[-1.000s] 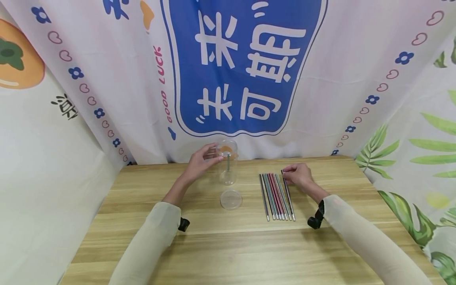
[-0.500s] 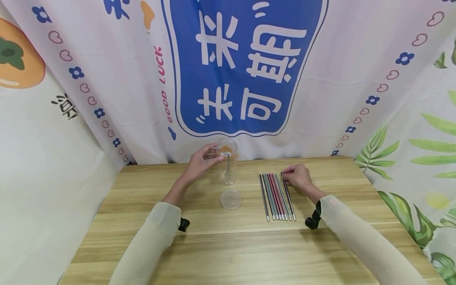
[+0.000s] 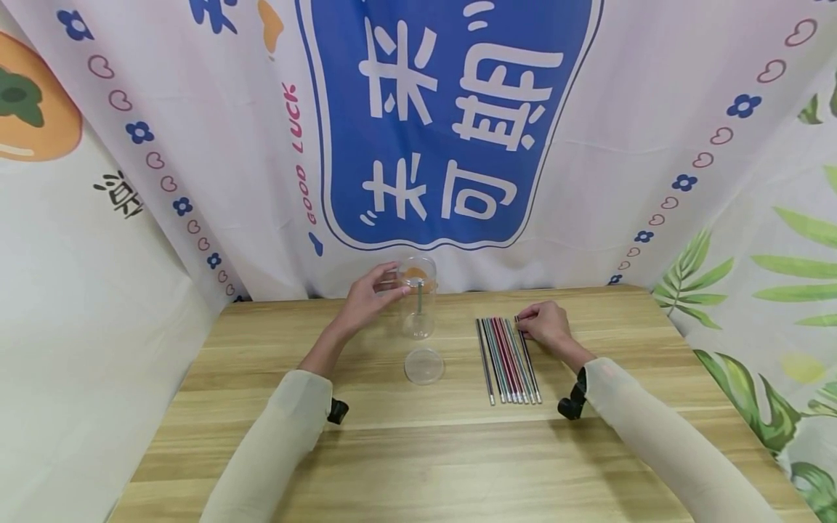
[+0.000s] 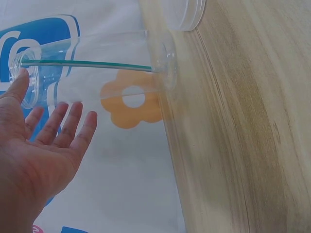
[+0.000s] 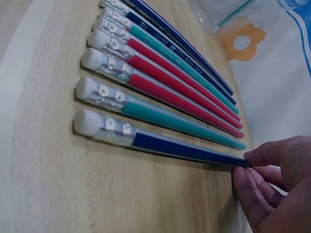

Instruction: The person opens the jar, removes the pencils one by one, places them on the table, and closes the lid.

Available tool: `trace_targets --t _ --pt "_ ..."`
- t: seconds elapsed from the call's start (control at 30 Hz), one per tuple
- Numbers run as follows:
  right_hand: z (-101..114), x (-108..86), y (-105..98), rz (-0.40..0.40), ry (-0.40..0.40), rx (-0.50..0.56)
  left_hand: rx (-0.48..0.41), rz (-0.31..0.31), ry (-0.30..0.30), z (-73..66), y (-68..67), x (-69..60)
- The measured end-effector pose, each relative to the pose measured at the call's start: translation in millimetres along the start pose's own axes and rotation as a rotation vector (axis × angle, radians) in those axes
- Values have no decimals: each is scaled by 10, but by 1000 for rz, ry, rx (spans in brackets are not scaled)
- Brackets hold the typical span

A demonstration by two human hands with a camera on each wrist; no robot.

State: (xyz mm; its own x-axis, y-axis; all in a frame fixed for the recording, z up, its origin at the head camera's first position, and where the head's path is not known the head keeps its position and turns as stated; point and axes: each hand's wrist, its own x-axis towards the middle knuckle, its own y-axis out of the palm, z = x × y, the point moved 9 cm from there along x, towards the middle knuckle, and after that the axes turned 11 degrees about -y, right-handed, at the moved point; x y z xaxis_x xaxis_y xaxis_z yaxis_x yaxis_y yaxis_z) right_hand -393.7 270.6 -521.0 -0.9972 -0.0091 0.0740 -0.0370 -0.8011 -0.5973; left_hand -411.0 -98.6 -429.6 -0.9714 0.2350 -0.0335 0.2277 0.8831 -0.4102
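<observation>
A clear plastic jar (image 3: 426,309) stands upright near the table's back edge, a green pencil (image 4: 92,64) inside it. My left hand (image 3: 369,298) holds the jar near its mouth, the thumb on the rim and the fingers along its side. To the right, several blue, green and red pencils (image 3: 502,363) lie side by side, white erasers toward me. My right hand (image 3: 548,323) pinches the far end of the rightmost dark blue pencil (image 5: 180,150) between thumb and fingers. That pencil lies along the table, its tip hidden by the fingertips.
A round clear lid (image 3: 423,367) lies flat in front of the jar. The wooden table (image 3: 418,457) ends at a printed cloth (image 3: 556,269) hanging close behind the jar.
My right hand has shifted very slightly at the end of the dark blue pencil. The left hand and the jar stay in place.
</observation>
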Motion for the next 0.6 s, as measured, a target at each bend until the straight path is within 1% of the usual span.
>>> trace_targets --t 0.17,0.4,0.6 --pt "6 -7 4 -6 -5 -2 0 2 -1 -2 2 -1" --pt "42 -17 1 -15 -48 -6 -3 2 -2 -16 -4 -11" --pt "25 -20 17 -13 -50 -2 2 1 -6 -10 -6 -2"
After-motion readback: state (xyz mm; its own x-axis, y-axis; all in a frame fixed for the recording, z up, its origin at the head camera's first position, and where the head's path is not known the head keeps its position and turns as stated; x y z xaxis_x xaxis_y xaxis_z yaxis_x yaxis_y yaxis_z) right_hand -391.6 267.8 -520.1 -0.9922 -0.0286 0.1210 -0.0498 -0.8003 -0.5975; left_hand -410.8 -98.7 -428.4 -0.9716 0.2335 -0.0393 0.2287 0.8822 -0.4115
